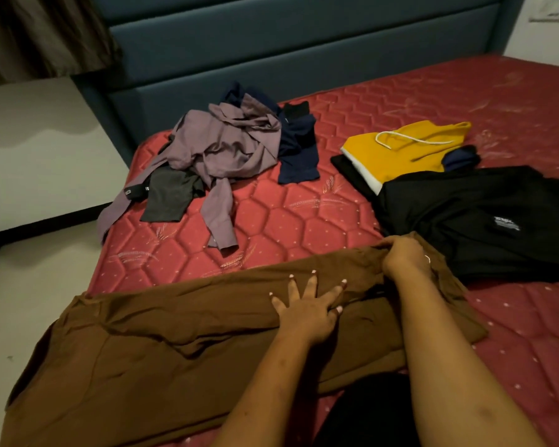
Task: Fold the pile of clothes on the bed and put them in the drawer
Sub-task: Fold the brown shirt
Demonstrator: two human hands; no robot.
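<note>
From the head camera, a long brown soft cloth garment (175, 333) lies spread lengthwise along the near edge of the bed's red quilted mattress (288, 221), its left end hanging past the mattress corner over the pale floor (29, 285). The left hand (307, 308) rests flat on the middle of this brown cloth, its fingers (311, 283) straight and spread wide, pressing the fabric down and holding nothing. The right hand (405, 258), with a ring on one finger, is just beyond and to the right of it; its fingers (389, 245) are curled round a bunched fold at the far edge of the same brown garment, gripping it. Farther up the mattress, well apart from the hands, sits the unfolded pile: a crumpled mauve long-sleeved shirt (220, 146) with one sleeve trailing toward the near side, a dark grey garment (171, 195) tucked under its left part, and a navy blue garment (299, 153) touching its right side. To the right lies a folded yellow garment with a white cord (400, 153), resting on darker folded pieces. Just beside it, nearer the right hand, lies a black garment with a small white printed label (481, 214), its near edge touching the brown cloth. A padded blue headboard (271, 43) runs behind the bed, and a brown curtain (39, 30) hangs at the upper left.
</note>
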